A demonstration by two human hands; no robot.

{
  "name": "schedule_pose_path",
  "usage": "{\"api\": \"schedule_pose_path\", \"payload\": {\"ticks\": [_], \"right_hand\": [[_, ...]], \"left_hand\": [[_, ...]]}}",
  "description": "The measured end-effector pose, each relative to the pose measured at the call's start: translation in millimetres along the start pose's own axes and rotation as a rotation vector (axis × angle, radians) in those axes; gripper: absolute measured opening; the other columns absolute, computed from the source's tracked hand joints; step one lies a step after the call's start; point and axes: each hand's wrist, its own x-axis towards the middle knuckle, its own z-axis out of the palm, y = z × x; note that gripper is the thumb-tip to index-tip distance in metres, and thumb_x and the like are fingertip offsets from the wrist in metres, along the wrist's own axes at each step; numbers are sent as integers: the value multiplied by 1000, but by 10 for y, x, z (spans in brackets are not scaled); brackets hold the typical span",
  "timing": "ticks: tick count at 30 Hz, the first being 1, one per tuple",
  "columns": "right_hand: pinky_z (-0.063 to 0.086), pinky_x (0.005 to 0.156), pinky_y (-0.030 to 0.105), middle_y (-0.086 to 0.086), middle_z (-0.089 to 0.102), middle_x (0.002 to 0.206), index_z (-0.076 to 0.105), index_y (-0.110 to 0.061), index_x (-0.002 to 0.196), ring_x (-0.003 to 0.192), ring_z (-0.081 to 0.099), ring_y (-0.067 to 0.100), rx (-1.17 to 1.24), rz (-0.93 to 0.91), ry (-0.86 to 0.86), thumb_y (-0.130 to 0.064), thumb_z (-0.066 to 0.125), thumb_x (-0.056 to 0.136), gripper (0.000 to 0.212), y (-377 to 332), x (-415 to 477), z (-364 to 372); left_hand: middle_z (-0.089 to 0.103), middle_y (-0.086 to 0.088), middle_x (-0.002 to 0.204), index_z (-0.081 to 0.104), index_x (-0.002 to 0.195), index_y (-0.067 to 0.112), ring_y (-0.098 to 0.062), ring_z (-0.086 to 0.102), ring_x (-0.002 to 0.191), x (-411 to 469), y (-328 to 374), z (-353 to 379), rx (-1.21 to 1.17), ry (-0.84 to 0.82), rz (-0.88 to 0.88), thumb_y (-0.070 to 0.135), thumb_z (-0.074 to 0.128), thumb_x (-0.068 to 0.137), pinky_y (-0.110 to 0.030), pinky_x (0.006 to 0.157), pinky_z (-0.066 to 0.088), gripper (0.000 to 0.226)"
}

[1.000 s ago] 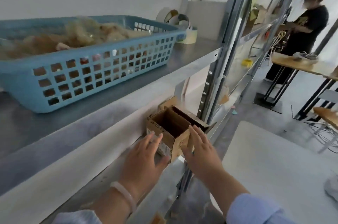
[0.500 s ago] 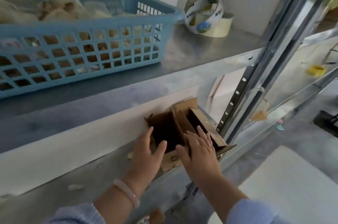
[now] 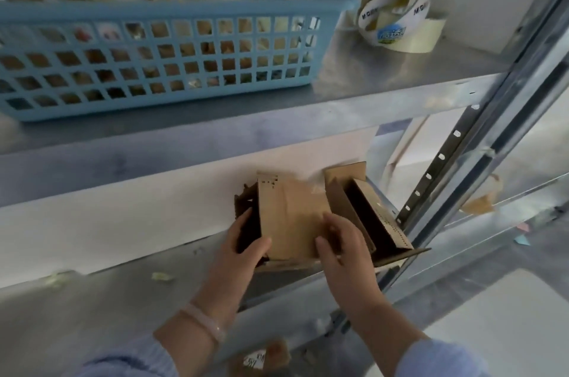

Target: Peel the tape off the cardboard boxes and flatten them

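A small brown cardboard box (image 3: 289,216) lies tipped on the lower metal shelf (image 3: 129,293), its plain side facing me and its dark opening to the left. My left hand (image 3: 243,250) grips its left edge, fingers inside the opening. My right hand (image 3: 338,250) holds its right lower edge. Just to the right, a second open cardboard box (image 3: 366,207) leans against the shelf post, touching the first.
A blue plastic basket (image 3: 172,38) full of crumpled tape sits on the upper shelf, with tape rolls (image 3: 397,13) to its right. Perforated steel posts (image 3: 443,161) rise at the right. Small tape scraps (image 3: 161,276) lie on the lower shelf. A white table surface (image 3: 505,324) is at bottom right.
Both hands have closed on the left box and tipped it, so its side faces me instead of its open top. The view has come nearer and swung left.
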Motion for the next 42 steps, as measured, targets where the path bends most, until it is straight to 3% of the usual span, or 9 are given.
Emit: {"api": "schedule_pose_path", "payload": {"ticks": [6, 10, 13, 16, 19, 26, 30, 34, 42], "right_hand": [[46, 104, 39, -11, 56, 127, 38, -29, 146, 116, 55, 12, 371, 337, -224, -65, 67, 65, 93, -176, 112, 104], [47, 82, 12, -19, 57, 120, 38, -35, 144, 108, 55, -2, 204, 85, -270, -39, 67, 88, 63, -260, 126, 168], [44, 100, 25, -19, 45, 138, 29, -48, 145, 123, 46, 2, -41, -139, -334, -40, 68, 87, 70, -273, 172, 194], [25, 114, 28, -27, 21, 153, 21, -53, 146, 141, 21, 1, -267, -384, -443, -44, 67, 86, 75, -284, 215, 315], [17, 116, 27, -28, 13, 155, 21, -52, 144, 146, 6, -2, -404, -550, -495, -46, 64, 86, 73, -288, 227, 503], [23, 119, 41, -8, 44, 147, 50, -32, 134, 143, 30, 14, -571, -761, -409, -31, 63, 71, 65, -421, 221, 908], [37, 110, 43, 0, 46, 141, 50, -32, 136, 133, 40, 24, -685, -759, -371, -36, 71, 66, 73, -464, 224, 1008], [37, 109, 47, 3, 45, 141, 42, -38, 142, 132, 40, 28, -762, -748, -304, -43, 66, 72, 75, -491, 190, 1134], [40, 106, 51, 4, 46, 140, 44, -39, 141, 131, 42, 30, -761, -711, -234, -43, 66, 70, 74, -493, 139, 1241]], "left_hand": [[60, 7, 131, 37, 143, 37, -16, 62, 112, -140, -106, -316, -271, -11, 2, 4, 39, 97, -32, 79, 57, 57], [47, -5, 141, 12, 151, 38, -17, 57, 114, -201, -241, -556, -227, 91, -55, 6, 63, 78, -30, 80, 54, 94], [31, -2, 153, 9, 148, 43, -17, 42, 130, -248, -262, -770, -10, 338, 23, 30, 74, 67, -43, 100, 44, 105], [29, 19, 150, 22, 138, 54, -3, 33, 132, -291, -228, -954, 344, 341, 196, 51, 72, 76, -36, 107, 34, 79], [54, 23, 131, 48, 131, 44, 2, 50, 120, -306, -226, -1036, 464, 210, 204, 61, 59, 78, -34, 99, 47, 56], [71, 7, 83, 69, 88, 27, 2, 65, 81, -338, -387, -1295, 369, 325, 38, 24, 76, 80, -15, 65, 51, 11], [56, 13, 48, 58, 63, 24, 6, 52, 49, -301, -446, -1336, 402, 399, -13, 19, 79, 77, -16, 53, 38, 25], [59, 10, 58, 59, 67, 23, 4, 55, 53, -194, -443, -1411, 350, 407, -23, 22, 80, 75, -12, 50, 39, 23], [71, 7, 76, 70, 81, 25, -5, 67, 74, -130, -482, -1598, 403, 346, 104, 26, 75, 80, -34, 72, 56, 5]]}}
